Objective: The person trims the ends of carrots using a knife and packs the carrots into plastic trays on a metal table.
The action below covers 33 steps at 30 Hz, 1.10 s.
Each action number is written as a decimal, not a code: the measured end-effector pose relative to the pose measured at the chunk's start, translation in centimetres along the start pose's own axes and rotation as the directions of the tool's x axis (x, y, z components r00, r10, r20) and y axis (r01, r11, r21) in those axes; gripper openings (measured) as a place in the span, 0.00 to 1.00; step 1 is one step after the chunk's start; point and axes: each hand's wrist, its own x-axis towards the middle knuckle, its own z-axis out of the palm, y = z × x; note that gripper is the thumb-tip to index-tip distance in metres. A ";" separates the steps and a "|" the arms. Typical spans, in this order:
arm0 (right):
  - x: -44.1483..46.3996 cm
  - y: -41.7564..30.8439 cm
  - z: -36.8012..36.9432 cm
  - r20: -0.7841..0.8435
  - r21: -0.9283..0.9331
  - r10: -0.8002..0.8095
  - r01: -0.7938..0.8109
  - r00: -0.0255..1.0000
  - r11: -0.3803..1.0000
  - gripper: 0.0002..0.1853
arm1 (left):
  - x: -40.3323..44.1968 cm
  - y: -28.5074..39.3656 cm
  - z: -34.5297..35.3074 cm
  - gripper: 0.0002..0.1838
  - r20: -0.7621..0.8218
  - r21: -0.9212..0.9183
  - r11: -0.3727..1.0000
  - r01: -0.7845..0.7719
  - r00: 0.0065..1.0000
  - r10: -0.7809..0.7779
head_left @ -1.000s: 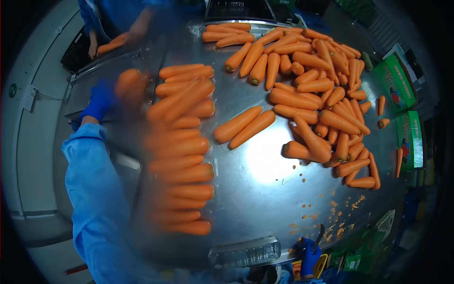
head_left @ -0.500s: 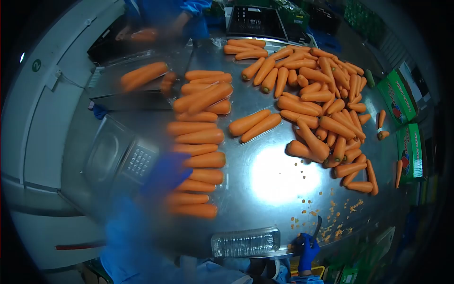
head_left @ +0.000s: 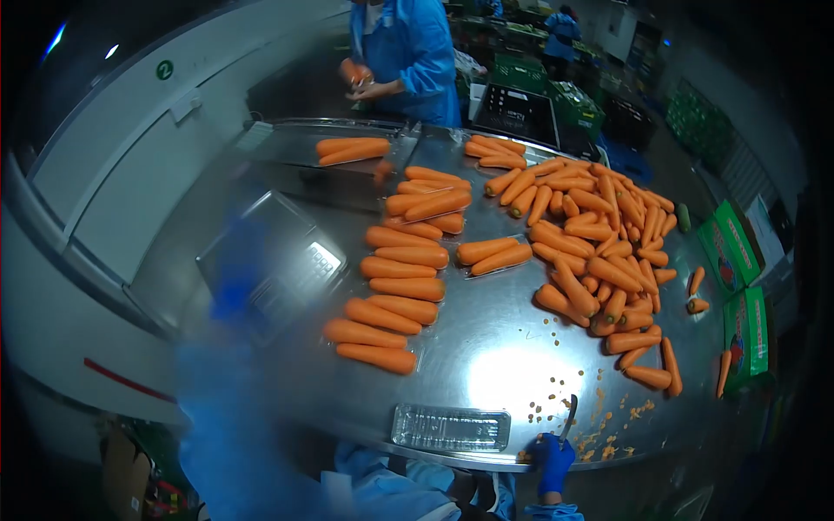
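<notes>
My left hand [head_left: 233, 295], in a blue glove, is smeared by motion at the left, beside the bench scale [head_left: 295, 282] with its keypad. Its fingers cannot be made out. My right hand [head_left: 552, 458], also blue-gloved, is closed round a knife with a curved blade [head_left: 569, 418] at the table's front edge. Orange trimmings [head_left: 608, 434] lie just beyond it. A clear plastic tray [head_left: 450, 428] sits to its left. Up the middle runs a column of carrots [head_left: 407, 288], some in clear trays. A separate tray holds two carrots [head_left: 499, 260] beside them.
A big pile of loose carrots [head_left: 599, 234] covers the right of the metal table [head_left: 486, 339]. Green cartons [head_left: 745, 330] stand along the right edge. Across the table a co-worker in a blue gown [head_left: 417, 61] holds a carrot. Black and green crates [head_left: 521, 113] are behind.
My left hand has moved left, away from the carrot column and over to the scale. The view has tilted up, showing more of the co-worker. My right hand still grips the knife.
</notes>
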 end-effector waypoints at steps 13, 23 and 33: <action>-0.1 0.5 -0.3 -0.004 0.064 -0.060 0.060 0.998 0.996 0.07 | -3.7 5.2 9.9 0.25 0.262 -0.551 0.711 0.436 0.900 -0.349; -0.5 -0.2 0.0 0.010 0.083 -0.054 0.053 0.998 0.995 0.06 | -10.5 5.3 14.6 0.24 0.500 -0.309 0.804 0.508 0.806 -0.317; 0.0 0.6 -0.1 0.011 0.123 -0.033 0.031 0.999 0.992 0.07 | -13.6 5.0 16.5 0.24 0.583 -0.411 0.748 0.521 0.781 -0.223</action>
